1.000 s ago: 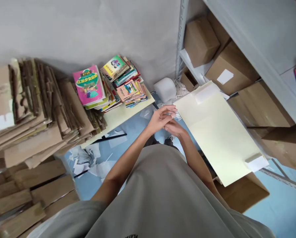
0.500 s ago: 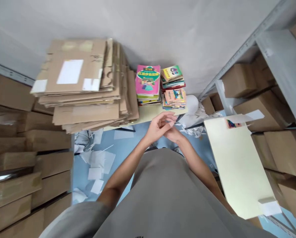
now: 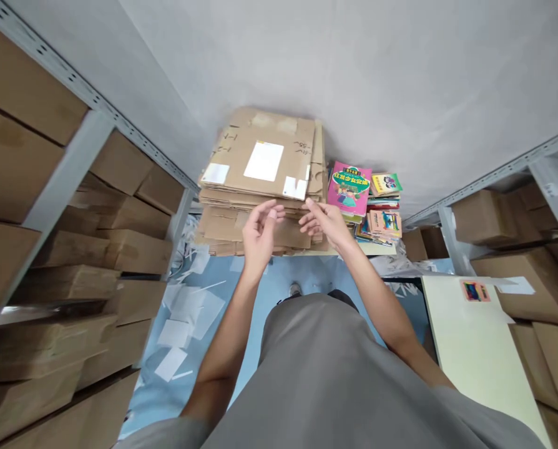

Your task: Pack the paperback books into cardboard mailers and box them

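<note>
Cardboard (image 3: pixel 230 165) upper middle of frame, longer side left-right. Left hand (image 3: pixel 259 242), right hand (image 3: pixel 330 224) by lower edge, equally close tbh, both empty, fingers loose.

Books (image 3: pixel 359 194) just right of cardboard stack (image 3: pixel 255 186)

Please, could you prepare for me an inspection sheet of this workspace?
Surface: table bears cardboard and books; right table bears paper.
Job's things: cardboard flattened, stacked, labels upward.
Clutter: scraps on the floor, left.
Grips: left grip and right grip open, near the stack's front; contact unclear.
Cables: none clearly seen.
Surroundings: wall ahead; shelves with boxes both sides.
</note>
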The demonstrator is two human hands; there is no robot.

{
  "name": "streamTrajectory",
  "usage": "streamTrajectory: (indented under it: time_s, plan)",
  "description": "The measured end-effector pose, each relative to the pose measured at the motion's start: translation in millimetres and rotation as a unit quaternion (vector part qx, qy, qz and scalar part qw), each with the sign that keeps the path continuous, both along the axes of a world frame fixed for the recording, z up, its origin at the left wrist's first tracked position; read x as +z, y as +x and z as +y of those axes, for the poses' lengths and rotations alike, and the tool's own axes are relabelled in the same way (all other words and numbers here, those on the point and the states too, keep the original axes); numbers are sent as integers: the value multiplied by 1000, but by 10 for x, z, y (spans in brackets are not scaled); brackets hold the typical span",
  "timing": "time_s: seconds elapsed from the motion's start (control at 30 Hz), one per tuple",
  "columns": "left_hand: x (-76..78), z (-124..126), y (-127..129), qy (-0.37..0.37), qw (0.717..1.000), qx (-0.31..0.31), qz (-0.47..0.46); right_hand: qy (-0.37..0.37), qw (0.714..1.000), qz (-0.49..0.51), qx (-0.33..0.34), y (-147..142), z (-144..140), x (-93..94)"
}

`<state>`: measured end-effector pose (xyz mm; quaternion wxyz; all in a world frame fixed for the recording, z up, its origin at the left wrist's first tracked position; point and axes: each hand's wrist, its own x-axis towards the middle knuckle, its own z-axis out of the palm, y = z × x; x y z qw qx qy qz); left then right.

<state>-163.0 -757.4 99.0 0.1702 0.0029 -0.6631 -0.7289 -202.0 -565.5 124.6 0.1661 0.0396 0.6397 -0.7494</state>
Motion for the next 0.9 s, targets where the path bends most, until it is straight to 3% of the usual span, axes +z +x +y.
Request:
streamTrajectory:
  time_s: [0.17,0.33,0.47,0.57,0.67,0.77,0.9]
  plan:
    - [-62,-163,15,52,998,-15,-34,-4,998,-13,-65,-186,-324,57]
    - [-49,-90,-40,181,978,-67,-82,-10,993,75,-88,49,-387,193]
    - [34,39,-125,276,959,27,-62,27,992,112,-45,380,-260,338]
    - [127,168,-127,268,956,104,-63,53,991,121,-12,588,-89,380]
    - [233,330,-110,235,961,125,-68,91,990,109,-4,740,161,379]
    - [313,552,-142,196,975,78,-64,137,983,102,-68,869,536,352]
    - [267,1006,-236,182,978,-64,-83,192,944,76,-256,1162,1244,256]
